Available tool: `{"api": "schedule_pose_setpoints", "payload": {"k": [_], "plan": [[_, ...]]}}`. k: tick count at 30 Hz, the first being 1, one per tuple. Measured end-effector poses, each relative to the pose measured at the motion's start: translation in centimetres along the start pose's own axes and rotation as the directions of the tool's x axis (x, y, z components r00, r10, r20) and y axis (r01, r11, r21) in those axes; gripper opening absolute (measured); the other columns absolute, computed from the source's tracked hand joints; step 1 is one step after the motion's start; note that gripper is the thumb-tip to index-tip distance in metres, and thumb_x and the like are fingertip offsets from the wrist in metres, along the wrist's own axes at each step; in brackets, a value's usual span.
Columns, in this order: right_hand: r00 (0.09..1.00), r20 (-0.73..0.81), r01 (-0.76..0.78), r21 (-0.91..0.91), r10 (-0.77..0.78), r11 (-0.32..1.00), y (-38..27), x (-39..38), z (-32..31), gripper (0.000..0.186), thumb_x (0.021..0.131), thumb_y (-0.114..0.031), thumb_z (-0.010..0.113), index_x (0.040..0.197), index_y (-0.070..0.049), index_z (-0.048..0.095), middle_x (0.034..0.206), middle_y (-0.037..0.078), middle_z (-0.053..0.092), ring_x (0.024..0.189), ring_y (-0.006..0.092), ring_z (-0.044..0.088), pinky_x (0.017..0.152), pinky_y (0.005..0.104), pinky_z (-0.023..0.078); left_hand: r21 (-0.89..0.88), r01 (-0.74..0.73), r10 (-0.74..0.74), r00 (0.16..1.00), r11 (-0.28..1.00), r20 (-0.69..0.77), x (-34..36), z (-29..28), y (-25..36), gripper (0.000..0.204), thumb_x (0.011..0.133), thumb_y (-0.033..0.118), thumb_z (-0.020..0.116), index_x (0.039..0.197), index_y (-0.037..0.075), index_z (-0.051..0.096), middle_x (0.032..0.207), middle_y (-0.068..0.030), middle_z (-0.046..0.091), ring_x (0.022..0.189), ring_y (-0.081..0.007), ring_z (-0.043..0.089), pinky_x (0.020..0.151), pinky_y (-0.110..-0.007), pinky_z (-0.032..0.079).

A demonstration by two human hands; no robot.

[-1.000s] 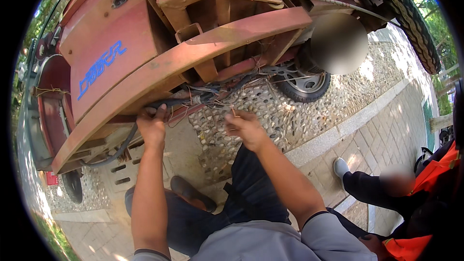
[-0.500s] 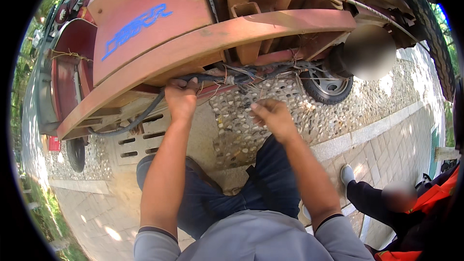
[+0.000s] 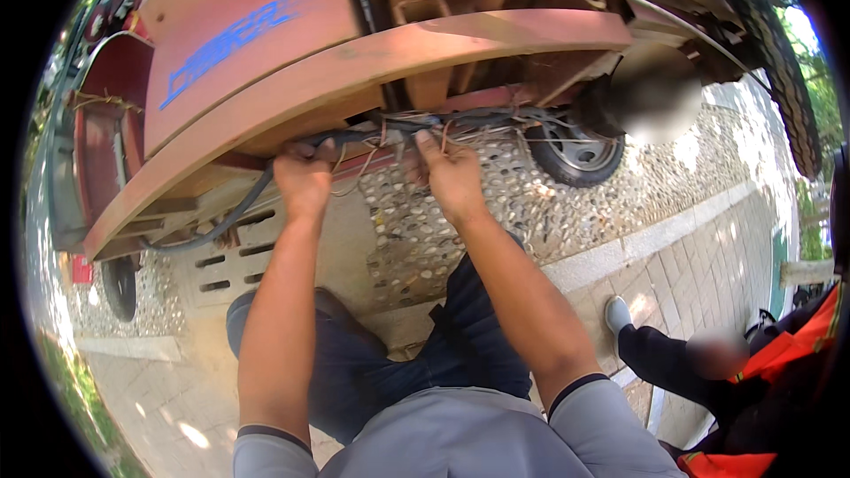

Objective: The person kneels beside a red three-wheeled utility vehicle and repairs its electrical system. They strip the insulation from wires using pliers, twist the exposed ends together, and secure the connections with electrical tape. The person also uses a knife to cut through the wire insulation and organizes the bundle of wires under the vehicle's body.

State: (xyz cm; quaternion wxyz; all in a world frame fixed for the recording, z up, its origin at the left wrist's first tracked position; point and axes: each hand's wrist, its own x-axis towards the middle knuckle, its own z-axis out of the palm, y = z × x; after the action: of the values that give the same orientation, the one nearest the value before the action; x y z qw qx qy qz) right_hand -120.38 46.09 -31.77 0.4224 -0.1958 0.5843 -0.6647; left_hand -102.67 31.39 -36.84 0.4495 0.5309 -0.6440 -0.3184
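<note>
Under a red metal frame beam (image 3: 372,62) of a vehicle tipped on its side runs a dark wiring harness (image 3: 354,135), with loose thin wires (image 3: 482,124) spilling from it toward the right. My left hand (image 3: 303,175) is closed round the harness, its fingertips partly hidden behind it. A little to the right, my right hand (image 3: 452,175) reaches up to the same bundle, thumb raised and fingers curled at the thin wires. What exactly lies between those fingers is blurred. From the left hand the thick dark cable (image 3: 232,217) bends down and away to the left.
Beyond my right hand is a small wheel (image 3: 580,155); a large tyre (image 3: 788,71) stands at the far right. A pebbled strip (image 3: 425,230) and a slotted drain cover (image 3: 235,257) lie below. At lower right sits another person in dark trousers (image 3: 664,358).
My right hand has moved up and left, from below the wires to the bundle beside my left hand. My left hand stays on the harness. The whole view has shifted slightly.
</note>
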Motion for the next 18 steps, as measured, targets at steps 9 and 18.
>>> {"api": "schedule_pose_setpoints", "payload": {"k": [9, 18], "plan": [[0.914, -0.351, 0.144, -0.187, -0.203, 0.972, -6.0, 1.9, -12.7, 0.031, 0.09, -0.026, 0.076, 0.079, 0.002, 0.07, 0.066, 0.009, 0.067, 0.061, 0.013, 0.061, 0.058, 0.0295, 0.049, -0.044, 0.078, -0.076, 0.996, 0.996, 0.043, -0.4, -0.8, 2.5, 0.031, 0.08, 0.015, 0.084, 0.071, 0.0, 0.058, 0.065, -0.006, 0.059, 0.062, -0.0146, 0.052, 0.06, -0.033, 0.045], [0.877, -0.27, 0.13, -0.665, -0.399, 0.735, -3.1, 5.0, -14.0, 0.034, 0.081, -0.028, 0.076, 0.071, 0.003, 0.068, 0.066, 0.016, 0.067, 0.066, 0.0263, 0.067, 0.07, 0.0401, 0.052, -0.124, 0.218, -0.197, 0.967, 0.968, 0.161, 0.2, -1.3, 2.5, 0.027, 0.083, 0.013, 0.08, 0.073, 0.0, 0.059, 0.065, -0.0069, 0.061, 0.058, -0.0148, 0.055, 0.053, -0.033, 0.043]]}}
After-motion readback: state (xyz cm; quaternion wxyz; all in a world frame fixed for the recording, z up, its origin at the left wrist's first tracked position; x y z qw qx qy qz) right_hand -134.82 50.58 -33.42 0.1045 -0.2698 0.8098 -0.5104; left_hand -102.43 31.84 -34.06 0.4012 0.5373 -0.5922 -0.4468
